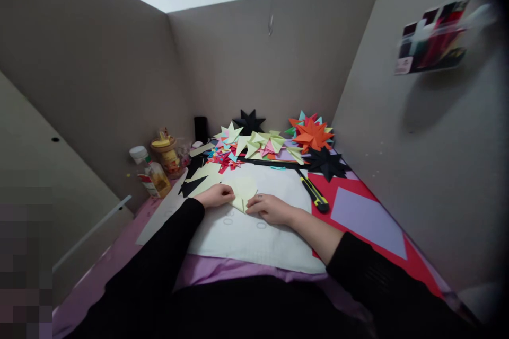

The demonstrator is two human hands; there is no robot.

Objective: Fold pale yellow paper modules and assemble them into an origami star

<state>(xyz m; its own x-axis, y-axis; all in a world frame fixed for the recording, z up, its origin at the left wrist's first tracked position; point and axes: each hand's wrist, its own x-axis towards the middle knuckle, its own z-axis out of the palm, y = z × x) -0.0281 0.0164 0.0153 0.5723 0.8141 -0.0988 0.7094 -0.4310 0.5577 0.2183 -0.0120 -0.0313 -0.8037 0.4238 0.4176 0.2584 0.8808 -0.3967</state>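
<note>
A pale yellow sheet of paper (243, 186), partly folded, lies on the white sheet (278, 238) in front of me. My left hand (217, 196) pinches its left edge between thumb and fingers. From the other side, my right hand (270, 207) has its fingertips on the paper's right lower edge, fingers bent and close together. Past my left hand lie more pale yellow paper (204, 183) and a black paper piece (193, 186). To the right of my right hand rests a black and yellow utility knife (316, 193).
Folded paper stars stand at the back: black (249, 122), orange (312, 135) and pale yellow (260, 143). Purple paper (368, 217) lies over red paper (417, 262) at right. A bottle (153, 172) and a yellow-lidded jar (169, 156) stand at left. Grey partitions (262, 69) enclose the table.
</note>
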